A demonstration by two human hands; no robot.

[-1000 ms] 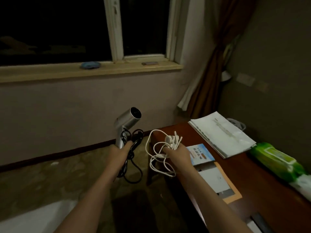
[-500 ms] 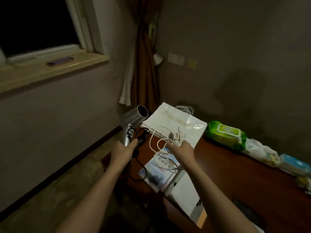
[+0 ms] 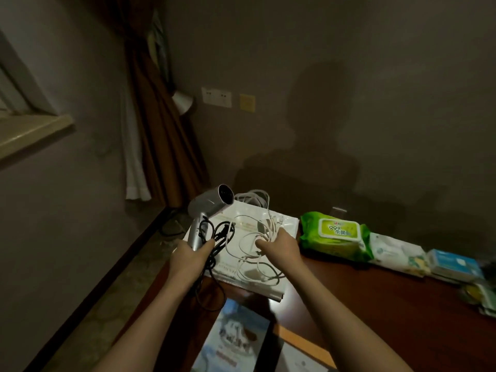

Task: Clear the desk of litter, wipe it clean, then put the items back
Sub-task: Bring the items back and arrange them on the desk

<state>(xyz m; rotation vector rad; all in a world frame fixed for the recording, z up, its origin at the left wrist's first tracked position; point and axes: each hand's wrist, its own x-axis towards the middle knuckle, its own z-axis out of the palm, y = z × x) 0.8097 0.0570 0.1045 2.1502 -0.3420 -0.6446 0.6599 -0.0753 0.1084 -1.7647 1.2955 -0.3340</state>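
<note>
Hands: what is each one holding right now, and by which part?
The left hand grips the hair dryer by its handle, black cord looped alongside. The right hand holds a bundle of white cables, bunched at its fingers.

Plenty of bare wood on the desk (image 3: pixel 375 296) in the middle and toward the right. Back edge blocked by a row against the wall: green wipes pack (image 3: pixel 332 236), white packet (image 3: pixel 394 252) just beside it, blue box (image 3: pixel 453 265) after that, more clutter at the far right. Left end taken up by a white booklet (image 3: pixel 268 280) with loose white cables (image 3: pixel 255 237) dangling over it. Near edge crowded with a blue leaflet (image 3: pixel 233 342) and papers. Off the left end, open floor down to the curtain (image 3: pixel 161 146).
</note>
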